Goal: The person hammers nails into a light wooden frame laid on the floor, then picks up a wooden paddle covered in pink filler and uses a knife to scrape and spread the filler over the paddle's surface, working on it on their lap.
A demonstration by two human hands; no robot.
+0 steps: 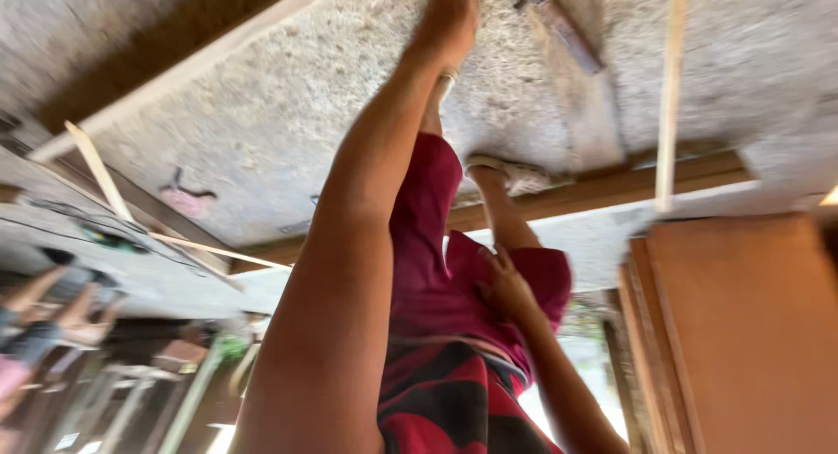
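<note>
The left hand [449,22] reaches down to the rough floor [288,113], its grip impossible to tell. The right hand [506,284] rests flat and released on the red shorts [428,271], far from the floor.

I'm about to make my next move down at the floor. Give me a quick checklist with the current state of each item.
1. Left hand reaches the concrete floor: ok.
2. Anything held in its fingers: cannot tell, blurred and at the frame edge.
3. Right hand free, lying open on the red shorts: ok.
4. Thin wooden strip lies apart from the left hand: ok.
5. Sandalled foot planted on the floor: ok.
6. Sharp view: not ok, motion blur.
</note>
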